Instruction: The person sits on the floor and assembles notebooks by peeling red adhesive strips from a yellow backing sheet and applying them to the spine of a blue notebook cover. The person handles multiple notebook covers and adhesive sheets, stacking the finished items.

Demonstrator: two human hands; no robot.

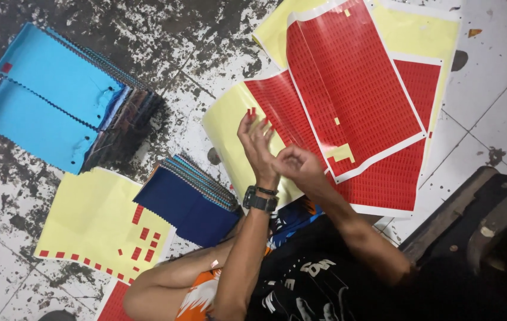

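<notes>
Red stickers [252, 112] on left grip [257, 141] fingertips, prob. clear of sheet edge.

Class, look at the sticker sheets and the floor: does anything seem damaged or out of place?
The floor looks badly worn, its white surface flaking to dark patches. The top red sticker sheet curls at its edges, with gaps where stickers are missing.

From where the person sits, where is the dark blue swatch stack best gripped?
Grip the dark blue swatch stack at its near lower corner, coming from the person's side. There the layers lie flush and the edge is free, while the far edge fans out into loose striped layers. This is a judgement; the thickness is hard to tell.
</notes>
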